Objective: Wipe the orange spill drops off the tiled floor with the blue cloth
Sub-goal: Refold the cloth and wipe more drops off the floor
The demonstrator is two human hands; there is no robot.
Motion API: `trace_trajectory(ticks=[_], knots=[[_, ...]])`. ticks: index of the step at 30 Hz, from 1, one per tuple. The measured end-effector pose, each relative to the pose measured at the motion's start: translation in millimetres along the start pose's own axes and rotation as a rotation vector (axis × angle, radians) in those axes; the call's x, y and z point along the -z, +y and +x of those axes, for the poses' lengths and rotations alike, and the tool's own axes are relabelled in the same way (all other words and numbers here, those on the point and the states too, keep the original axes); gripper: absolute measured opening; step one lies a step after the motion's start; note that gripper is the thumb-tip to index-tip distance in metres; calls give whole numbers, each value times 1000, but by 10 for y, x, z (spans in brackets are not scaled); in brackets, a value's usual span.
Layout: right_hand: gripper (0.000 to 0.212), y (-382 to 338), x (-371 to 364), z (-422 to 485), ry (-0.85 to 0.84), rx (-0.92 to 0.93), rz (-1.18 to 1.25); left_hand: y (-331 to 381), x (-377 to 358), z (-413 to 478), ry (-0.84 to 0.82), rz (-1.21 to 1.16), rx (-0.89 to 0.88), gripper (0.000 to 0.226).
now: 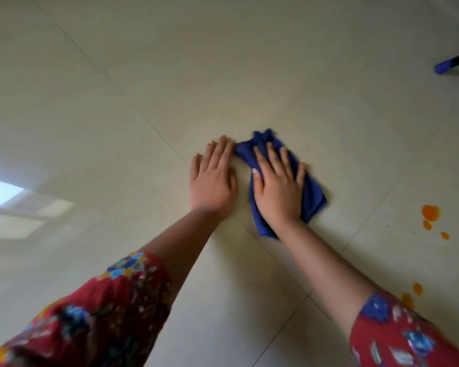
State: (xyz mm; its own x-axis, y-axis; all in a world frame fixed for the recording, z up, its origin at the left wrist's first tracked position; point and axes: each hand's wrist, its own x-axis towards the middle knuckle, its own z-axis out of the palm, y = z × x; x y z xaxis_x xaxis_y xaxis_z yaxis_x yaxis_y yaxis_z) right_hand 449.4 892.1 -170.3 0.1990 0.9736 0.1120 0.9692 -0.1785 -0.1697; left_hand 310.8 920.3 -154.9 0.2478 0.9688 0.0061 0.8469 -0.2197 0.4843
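Floor: pale tiles lay under both hands.
Cloth: blue, crumpled, lay flat beneath the right hand.
Right hand: pressed the cloth, fingers spread straight.
Left hand: lay flat on bare tile, fingertips touching the cloth's corner.
Orange drops: lay well right of the right hand, unwiped.

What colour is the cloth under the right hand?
The cloth is dark blue, lying under the right hand; the head view shows it.

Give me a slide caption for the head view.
Right hand presses crumpled blue cloth on beige tiled floor, left hand flat beside it; orange spill drops lie apart.
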Motion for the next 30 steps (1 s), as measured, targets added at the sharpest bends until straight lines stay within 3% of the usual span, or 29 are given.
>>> trace_trajectory(ticks=[2, 4, 7, 11, 14, 16, 18, 22, 24, 28, 30], knots=[[49, 63, 12, 308, -63, 141, 21, -9, -86, 37, 11, 100, 23, 61], [53, 259, 55, 664, -84, 137, 2, -11, -111, 31, 3, 137, 26, 60], [60, 717, 97, 840, -26, -41, -32, 39, -91, 32, -8, 137, 24, 61], [57, 886, 167, 155, 62, -230, -36, 37, -80, 46, -15, 148, 44, 62], [51, 616, 176, -244, 6, 54, 20, 54, -68, 42, -6, 145, 41, 62], [48, 439, 118, -10, -32, 268, 71, 61, -68, 44, 7, 142, 42, 62], [48, 306, 39, 452, -56, 315, 71, 58, -70, 47, 8, 150, 45, 62], [54, 599, 43, 1283, -104, 84, 9, 54, -76, 55, 9, 147, 49, 62], [60, 983, 71, 1374, -51, -68, -26, 56, -86, 45, 11, 147, 51, 62], [64, 1187, 147, 745, 35, -292, 3, 61, -83, 45, 11, 146, 51, 62], [59, 886, 169, 238, 27, -211, -6, 59, -77, 44, 7, 149, 51, 62]])
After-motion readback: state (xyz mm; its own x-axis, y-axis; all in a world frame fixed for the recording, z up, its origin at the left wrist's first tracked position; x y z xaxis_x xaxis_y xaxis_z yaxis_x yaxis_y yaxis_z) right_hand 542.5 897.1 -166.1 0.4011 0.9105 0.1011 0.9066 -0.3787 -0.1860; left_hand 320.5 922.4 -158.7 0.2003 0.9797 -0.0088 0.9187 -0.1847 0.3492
